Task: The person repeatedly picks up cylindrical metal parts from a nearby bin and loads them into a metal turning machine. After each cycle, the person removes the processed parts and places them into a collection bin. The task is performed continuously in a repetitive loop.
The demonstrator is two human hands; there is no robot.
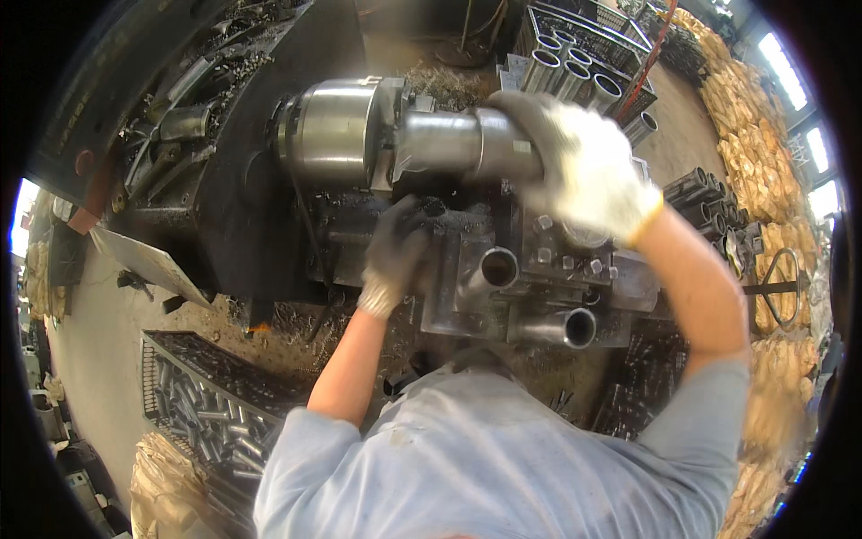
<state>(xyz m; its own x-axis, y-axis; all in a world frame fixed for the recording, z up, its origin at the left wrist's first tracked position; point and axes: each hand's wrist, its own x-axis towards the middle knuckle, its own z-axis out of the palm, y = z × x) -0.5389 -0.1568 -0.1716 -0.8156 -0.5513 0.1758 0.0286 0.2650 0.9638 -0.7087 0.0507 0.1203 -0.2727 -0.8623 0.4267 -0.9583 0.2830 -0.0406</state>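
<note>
Steel cylinder (440, 139) lies level ahead of the person, its left end at the chuck (337, 130) and its right end under the right hand (584, 162). That hand, in a white glove with dark fingers, curves over the end; blur hides whether its grip pinches the metal. The left hand (397, 247), in a dark glove, is low and near the underside of the chuck, and I cannot tell if its grip is spread or pressed together.

Nearest, at left, a mesh crate (149, 382) of short tubes sits beside a paper-wrapped bundle (166, 476); at near right lies a dark heap of small metal pieces (639, 386). Between the forearms, the machine carriage (440, 310) carries an upright tube (479, 282) and a second tube (546, 326) with its open end to the right. Behind them a bolted tool post (558, 256) stands in the way below the right wrist. The black headstock (242, 189) walls off the left side.

The carriage's near edge runs just before the torso, with a chip-strewn gap below it. A strip of floor (94, 332) opens left of the crate. Farther right, stacked tubes (696, 193) and a wire basket (620, 40) border another floor strip, edged by tan wrapped bundles (736, 112).
</note>
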